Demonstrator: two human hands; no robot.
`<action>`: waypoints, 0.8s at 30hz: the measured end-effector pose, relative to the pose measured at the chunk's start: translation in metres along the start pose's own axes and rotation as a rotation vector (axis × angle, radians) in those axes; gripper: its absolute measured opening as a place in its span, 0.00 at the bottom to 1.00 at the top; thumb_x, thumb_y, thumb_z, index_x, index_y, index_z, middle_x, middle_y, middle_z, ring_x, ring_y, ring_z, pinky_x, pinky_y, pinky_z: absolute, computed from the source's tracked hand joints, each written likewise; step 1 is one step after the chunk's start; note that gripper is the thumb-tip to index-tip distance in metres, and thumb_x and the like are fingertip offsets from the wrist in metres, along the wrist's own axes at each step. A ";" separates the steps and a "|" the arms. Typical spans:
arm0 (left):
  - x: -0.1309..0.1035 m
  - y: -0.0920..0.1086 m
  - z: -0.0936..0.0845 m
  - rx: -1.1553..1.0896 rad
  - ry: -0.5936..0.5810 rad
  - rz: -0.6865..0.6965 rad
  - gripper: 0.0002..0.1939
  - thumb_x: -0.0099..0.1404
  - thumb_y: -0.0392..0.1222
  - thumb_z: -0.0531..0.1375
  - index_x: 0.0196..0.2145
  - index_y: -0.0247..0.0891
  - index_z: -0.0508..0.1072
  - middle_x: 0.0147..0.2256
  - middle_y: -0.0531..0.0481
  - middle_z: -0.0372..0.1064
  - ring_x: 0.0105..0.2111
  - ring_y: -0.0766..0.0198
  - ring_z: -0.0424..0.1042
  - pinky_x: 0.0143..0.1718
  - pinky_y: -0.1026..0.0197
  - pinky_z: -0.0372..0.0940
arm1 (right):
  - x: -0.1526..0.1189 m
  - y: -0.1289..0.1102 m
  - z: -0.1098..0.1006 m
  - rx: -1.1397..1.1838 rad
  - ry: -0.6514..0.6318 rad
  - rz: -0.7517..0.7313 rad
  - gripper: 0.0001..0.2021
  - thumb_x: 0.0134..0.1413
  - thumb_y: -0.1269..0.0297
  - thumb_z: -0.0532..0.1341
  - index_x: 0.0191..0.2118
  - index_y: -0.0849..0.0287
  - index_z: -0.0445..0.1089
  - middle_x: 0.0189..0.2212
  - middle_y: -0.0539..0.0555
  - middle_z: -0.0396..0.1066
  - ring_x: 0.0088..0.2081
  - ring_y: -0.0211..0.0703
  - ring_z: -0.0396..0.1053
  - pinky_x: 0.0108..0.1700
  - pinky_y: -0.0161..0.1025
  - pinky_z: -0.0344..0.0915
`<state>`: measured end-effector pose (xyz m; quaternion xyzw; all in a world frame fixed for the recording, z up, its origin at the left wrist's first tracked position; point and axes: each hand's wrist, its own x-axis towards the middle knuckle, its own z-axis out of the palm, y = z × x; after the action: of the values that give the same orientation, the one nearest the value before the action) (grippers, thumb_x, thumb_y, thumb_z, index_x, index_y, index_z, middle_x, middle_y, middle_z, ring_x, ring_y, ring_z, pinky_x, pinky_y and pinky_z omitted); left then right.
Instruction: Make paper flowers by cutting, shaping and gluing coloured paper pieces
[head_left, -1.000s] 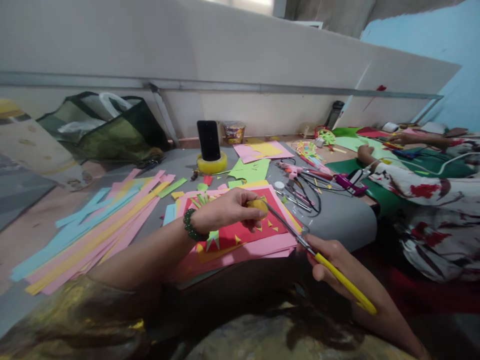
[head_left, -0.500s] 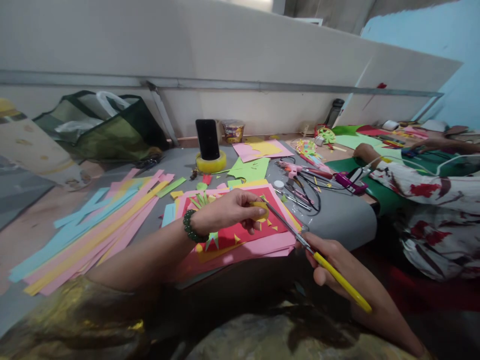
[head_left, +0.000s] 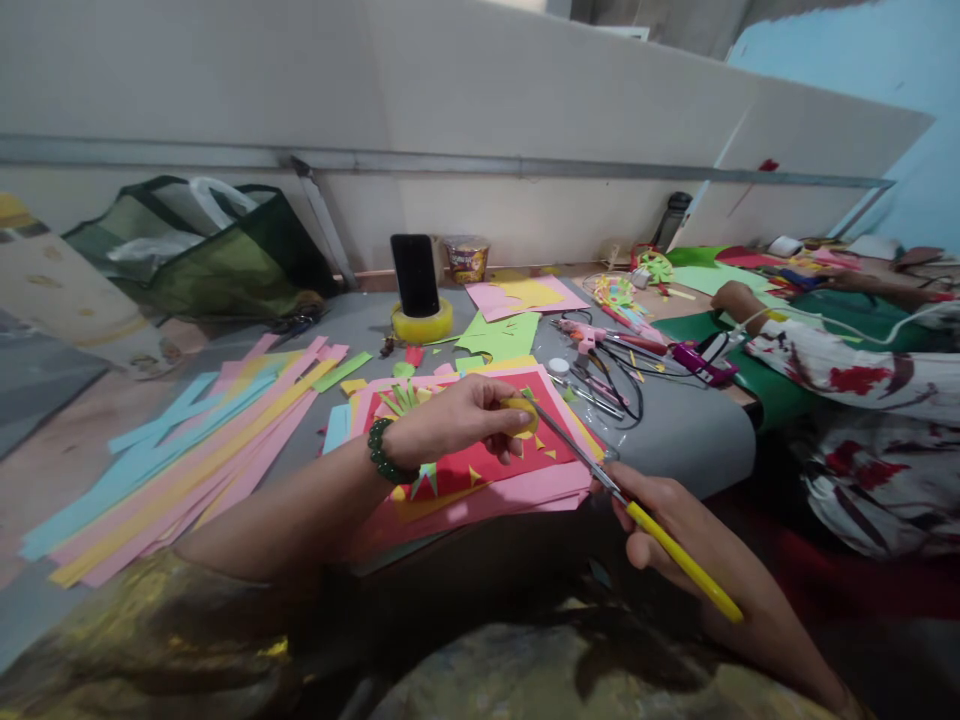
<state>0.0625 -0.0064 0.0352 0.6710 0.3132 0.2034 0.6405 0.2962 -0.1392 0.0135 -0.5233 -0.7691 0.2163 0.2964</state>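
Observation:
My left hand (head_left: 480, 415), a green bead bracelet at its wrist, pinches a small yellow piece of paper (head_left: 529, 410) between thumb and fingers. In my right hand (head_left: 660, 500) are scissors (head_left: 682, 560) with a yellow handle; their thin blades reach up to the yellow piece's edge. Below my hands lies a red sheet (head_left: 457, 465) on pink sheets (head_left: 517, 497), with small yellow triangles and green-white cut pieces scattered on it. My left palm and part of the right fingers are hidden.
Pink, yellow and blue paper strips (head_left: 217, 450) spread at left. A phone (head_left: 415, 275) stands in a yellow tape roll (head_left: 422, 323). Pink glue gun (head_left: 585, 335), cables and tools lie right. A green bag (head_left: 217, 240) sits behind; a co-worker's patterned sleeve (head_left: 847, 370) is at right.
The yellow piece has turned slightly at the scissor tips, and my left fingers have shifted a little. My right hand stays almost in place.

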 end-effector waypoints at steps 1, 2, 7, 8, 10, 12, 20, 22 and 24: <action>0.000 0.000 0.000 0.008 0.000 -0.005 0.15 0.59 0.48 0.69 0.26 0.34 0.72 0.20 0.54 0.72 0.21 0.71 0.71 0.25 0.69 0.68 | 0.001 0.001 0.000 0.000 -0.013 0.003 0.38 0.56 0.26 0.43 0.44 0.56 0.71 0.28 0.56 0.73 0.27 0.49 0.66 0.32 0.42 0.64; 0.000 -0.001 0.000 0.017 0.001 -0.011 0.15 0.59 0.48 0.69 0.26 0.34 0.73 0.21 0.54 0.72 0.21 0.70 0.72 0.25 0.69 0.68 | 0.002 0.003 0.000 -0.001 -0.030 0.010 0.38 0.56 0.26 0.43 0.43 0.56 0.71 0.28 0.55 0.72 0.26 0.47 0.65 0.32 0.41 0.63; 0.001 -0.002 0.002 0.023 0.006 -0.031 0.14 0.60 0.46 0.69 0.27 0.34 0.73 0.21 0.53 0.72 0.21 0.70 0.71 0.25 0.69 0.68 | 0.008 0.017 0.001 0.046 -0.143 0.050 0.39 0.51 0.22 0.43 0.35 0.58 0.67 0.24 0.50 0.64 0.24 0.39 0.53 0.26 0.37 0.54; 0.001 -0.001 0.002 0.021 0.005 -0.032 0.14 0.60 0.46 0.69 0.26 0.34 0.72 0.21 0.53 0.72 0.21 0.71 0.71 0.25 0.69 0.68 | 0.008 0.019 0.001 0.065 -0.164 0.052 0.39 0.50 0.22 0.44 0.33 0.58 0.66 0.23 0.48 0.62 0.24 0.38 0.51 0.25 0.36 0.52; 0.001 -0.001 0.002 0.018 0.001 -0.035 0.13 0.60 0.45 0.68 0.26 0.34 0.72 0.20 0.54 0.71 0.21 0.71 0.71 0.25 0.69 0.67 | 0.010 0.023 0.002 0.095 -0.183 0.063 0.39 0.49 0.21 0.45 0.32 0.58 0.65 0.23 0.47 0.61 0.24 0.37 0.50 0.25 0.35 0.50; 0.000 -0.001 0.002 0.014 0.001 -0.031 0.14 0.60 0.45 0.68 0.26 0.35 0.71 0.19 0.54 0.71 0.21 0.71 0.70 0.25 0.69 0.67 | 0.010 0.025 0.001 0.115 -0.192 0.057 0.39 0.48 0.21 0.45 0.32 0.58 0.64 0.23 0.47 0.61 0.24 0.36 0.49 0.24 0.35 0.49; -0.001 0.002 0.005 0.040 0.024 0.014 0.19 0.60 0.51 0.68 0.23 0.36 0.69 0.18 0.56 0.68 0.19 0.71 0.69 0.25 0.68 0.68 | 0.004 0.013 -0.001 0.043 -0.107 0.036 0.39 0.52 0.23 0.44 0.37 0.58 0.69 0.25 0.52 0.67 0.26 0.43 0.59 0.28 0.37 0.59; -0.001 0.002 0.006 0.037 0.035 0.020 0.18 0.60 0.50 0.68 0.23 0.36 0.70 0.18 0.55 0.69 0.19 0.71 0.69 0.25 0.68 0.68 | 0.002 0.010 -0.001 0.018 -0.064 0.017 0.40 0.54 0.24 0.43 0.43 0.58 0.71 0.28 0.54 0.70 0.28 0.46 0.63 0.32 0.39 0.63; -0.001 0.002 0.006 0.029 0.047 0.023 0.17 0.61 0.49 0.67 0.24 0.35 0.70 0.19 0.55 0.69 0.20 0.71 0.70 0.26 0.68 0.68 | 0.002 0.009 -0.001 0.007 -0.052 0.001 0.41 0.54 0.25 0.42 0.47 0.58 0.71 0.30 0.56 0.72 0.28 0.47 0.64 0.33 0.40 0.64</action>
<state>0.0661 -0.0108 0.0364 0.6788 0.3234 0.2218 0.6208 0.3030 -0.1343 0.0087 -0.5168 -0.7756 0.2324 0.2780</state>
